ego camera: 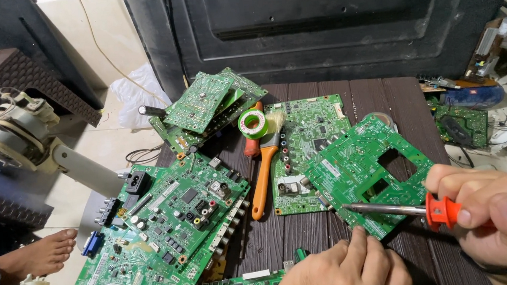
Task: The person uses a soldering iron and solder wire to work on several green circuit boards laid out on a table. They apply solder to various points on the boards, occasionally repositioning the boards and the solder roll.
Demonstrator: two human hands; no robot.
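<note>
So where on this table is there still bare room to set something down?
Bare dark tabletop shows along the far right, between the cut-out green board and the table edge. A narrower strip lies below the orange-handled brush, ahead of the left hand. The left half is crowded with overlapping circuit boards.

Dark slatted table (375, 95) — circuit boards (181, 216); brush (265, 159); solder spool (253, 124).

One head-worn camera looks steeply down, close over the dark slatted table (307, 228), facing forward.
</note>
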